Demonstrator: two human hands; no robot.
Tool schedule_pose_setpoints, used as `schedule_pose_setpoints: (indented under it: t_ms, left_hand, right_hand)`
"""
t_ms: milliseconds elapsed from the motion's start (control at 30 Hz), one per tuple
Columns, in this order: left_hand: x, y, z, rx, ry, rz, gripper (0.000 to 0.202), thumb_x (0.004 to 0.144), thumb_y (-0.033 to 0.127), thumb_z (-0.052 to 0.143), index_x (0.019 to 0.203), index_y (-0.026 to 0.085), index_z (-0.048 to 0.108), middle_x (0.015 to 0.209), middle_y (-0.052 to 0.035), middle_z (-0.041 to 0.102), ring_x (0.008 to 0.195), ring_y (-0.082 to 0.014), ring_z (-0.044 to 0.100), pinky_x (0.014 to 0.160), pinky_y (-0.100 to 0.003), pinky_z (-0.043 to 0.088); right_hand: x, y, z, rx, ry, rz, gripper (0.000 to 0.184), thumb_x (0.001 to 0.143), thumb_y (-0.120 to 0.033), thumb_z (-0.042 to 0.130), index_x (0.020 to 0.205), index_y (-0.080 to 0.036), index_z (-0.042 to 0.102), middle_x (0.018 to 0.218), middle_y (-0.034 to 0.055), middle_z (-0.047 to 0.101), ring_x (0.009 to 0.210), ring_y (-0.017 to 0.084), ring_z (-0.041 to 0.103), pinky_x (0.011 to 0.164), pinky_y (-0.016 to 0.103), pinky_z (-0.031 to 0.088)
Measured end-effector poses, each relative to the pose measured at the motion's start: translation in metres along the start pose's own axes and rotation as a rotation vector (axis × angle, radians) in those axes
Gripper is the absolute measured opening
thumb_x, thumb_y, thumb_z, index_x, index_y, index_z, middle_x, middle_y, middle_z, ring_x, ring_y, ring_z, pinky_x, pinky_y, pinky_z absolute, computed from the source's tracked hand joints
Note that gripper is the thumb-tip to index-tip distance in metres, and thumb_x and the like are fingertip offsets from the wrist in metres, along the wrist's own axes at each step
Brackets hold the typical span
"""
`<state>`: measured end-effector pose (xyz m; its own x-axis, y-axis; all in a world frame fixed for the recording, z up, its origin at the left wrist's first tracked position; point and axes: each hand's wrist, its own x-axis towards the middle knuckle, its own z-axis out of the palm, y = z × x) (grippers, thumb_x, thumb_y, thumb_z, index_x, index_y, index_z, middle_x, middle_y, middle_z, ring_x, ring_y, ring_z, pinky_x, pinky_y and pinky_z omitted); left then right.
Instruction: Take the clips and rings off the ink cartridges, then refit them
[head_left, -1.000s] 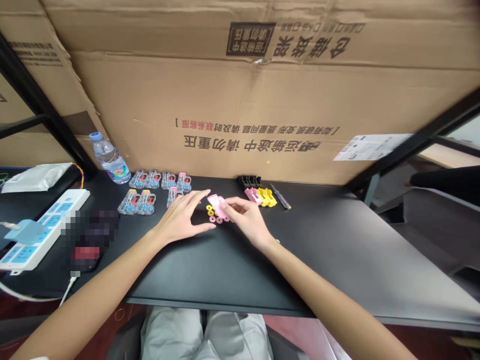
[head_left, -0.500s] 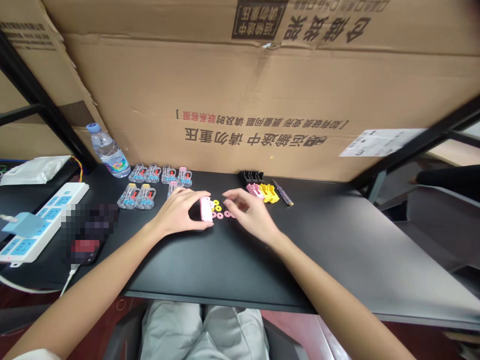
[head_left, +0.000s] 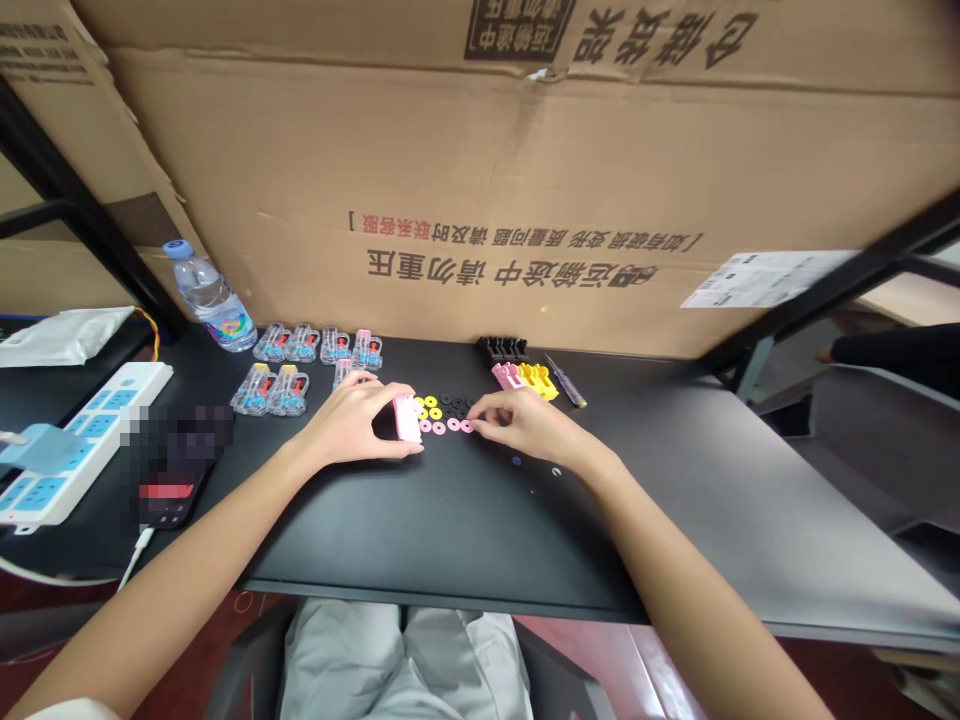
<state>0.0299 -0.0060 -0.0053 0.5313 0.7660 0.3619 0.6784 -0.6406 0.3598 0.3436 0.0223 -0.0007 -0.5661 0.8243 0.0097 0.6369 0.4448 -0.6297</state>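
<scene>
Between the thumb and fingers of my left hand (head_left: 358,418) stands a small pink and white plastic part (head_left: 407,418). My right hand (head_left: 517,420) has thumb and forefinger brought together at the right end of a group of small rings. Pink rings (head_left: 439,428) lie in front, yellow rings (head_left: 430,401) behind them at the left, and black rings (head_left: 447,399) at the right. My right fingertips are at a pink ring (head_left: 466,426); whether they grip one is too small to tell. Behind that hand sit pink plastic parts (head_left: 506,376), yellow ones (head_left: 536,380) and black ones (head_left: 501,349).
Several clear plastic assemblies (head_left: 287,390) stand at the back left, beside a water bottle (head_left: 214,300). A phone (head_left: 180,470) and a power strip (head_left: 90,445) lie further left. A screwdriver (head_left: 566,382) rests behind my right hand. Cardboard (head_left: 465,150) walls the back.
My right hand has moved slightly right and down to the rings, uncovering more of them. My left hand still holds the pink and white part, shifted a little left in view.
</scene>
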Motion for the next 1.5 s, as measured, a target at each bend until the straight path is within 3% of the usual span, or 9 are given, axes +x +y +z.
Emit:
schedule_pose_setpoints:
  t_ms: [267, 533, 667, 1000, 1100, 1233, 1367, 1500]
  left_hand:
    - [0.000, 0.000, 0.001, 0.000, 0.007, 0.022, 0.068, 0.080, 0.065, 0.084, 0.130, 0.021, 0.068, 0.107, -0.0083, 0.082, 0.094, -0.0271, 0.074, 0.123, -0.055, 0.038]
    - [0.000, 0.000, 0.004, 0.025, -0.007, 0.012, 0.070, 0.078, 0.068, 0.084, 0.129, 0.023, 0.069, 0.112, -0.0086, 0.082, 0.109, -0.0333, 0.072, 0.121, -0.057, 0.040]
    - [0.000, 0.001, 0.004, 0.009, -0.028, 0.006, 0.070, 0.079, 0.066, 0.084, 0.131, 0.023, 0.068, 0.119, -0.0084, 0.081, 0.105, -0.0309, 0.074, 0.122, -0.055, 0.040]
    - [0.001, 0.001, 0.003, 0.023, -0.027, 0.017, 0.070, 0.080, 0.066, 0.083, 0.133, 0.022, 0.068, 0.120, -0.0096, 0.080, 0.107, -0.0318, 0.074, 0.122, -0.055, 0.040]
    - [0.001, 0.003, 0.005, 0.014, -0.031, 0.036, 0.069, 0.082, 0.065, 0.083, 0.134, 0.023, 0.067, 0.120, -0.0086, 0.080, 0.105, -0.0302, 0.075, 0.122, -0.054, 0.039]
    - [0.000, 0.007, 0.005, -0.012, -0.035, 0.079, 0.069, 0.082, 0.063, 0.083, 0.135, 0.023, 0.066, 0.122, -0.0085, 0.080, 0.101, -0.0284, 0.076, 0.123, -0.054, 0.038]
    - [-0.002, 0.010, 0.005, -0.022, -0.051, 0.112, 0.070, 0.081, 0.061, 0.084, 0.136, 0.023, 0.066, 0.127, -0.0094, 0.079, 0.105, -0.0289, 0.076, 0.123, -0.054, 0.037]
    - [-0.002, 0.014, 0.006, -0.026, -0.058, 0.147, 0.066, 0.080, 0.059, 0.085, 0.133, 0.023, 0.067, 0.126, -0.0090, 0.079, 0.107, -0.0295, 0.076, 0.123, -0.055, 0.037]
  right_hand:
    - [0.002, 0.000, 0.006, -0.170, -0.009, -0.056, 0.017, 0.095, -0.029, 0.071, 0.098, -0.020, 0.085, 0.076, 0.0037, 0.075, 0.063, 0.017, 0.062, 0.063, 0.029, 0.044]
    - [-0.002, -0.004, 0.004, -0.198, -0.010, -0.186, 0.012, 0.095, -0.020, 0.071, 0.096, -0.021, 0.084, 0.100, 0.0070, 0.077, 0.078, 0.018, 0.070, 0.070, 0.029, 0.049]
    - [-0.003, -0.007, 0.003, -0.237, -0.035, -0.211, 0.013, 0.095, -0.016, 0.070, 0.094, -0.020, 0.082, 0.095, 0.0076, 0.076, 0.085, 0.021, 0.071, 0.077, 0.031, 0.050]
    - [-0.007, -0.008, 0.004, -0.287, 0.039, -0.184, 0.023, 0.091, -0.006, 0.062, 0.097, -0.019, 0.080, 0.090, 0.0069, 0.076, 0.078, 0.022, 0.071, 0.073, 0.033, 0.053]
    - [-0.006, -0.011, 0.005, -0.149, 0.130, -0.206, 0.020, 0.095, -0.011, 0.062, 0.100, -0.020, 0.080, 0.091, 0.0069, 0.077, 0.079, 0.022, 0.072, 0.076, 0.035, 0.056]
    - [-0.003, -0.030, 0.017, 0.292, 0.236, -0.202, 0.013, 0.098, -0.030, 0.071, 0.101, -0.023, 0.082, 0.097, 0.0065, 0.079, 0.083, 0.021, 0.075, 0.082, 0.036, 0.061]
    - [-0.001, -0.045, 0.038, 0.572, 0.217, -0.095, 0.024, 0.092, -0.046, 0.081, 0.098, -0.023, 0.083, 0.100, 0.0071, 0.080, 0.089, 0.023, 0.076, 0.088, 0.039, 0.064]
    - [0.002, -0.044, 0.055, 0.675, 0.221, -0.045, 0.029, 0.089, -0.051, 0.083, 0.099, -0.024, 0.083, 0.102, 0.0074, 0.078, 0.095, 0.025, 0.076, 0.092, 0.042, 0.063]
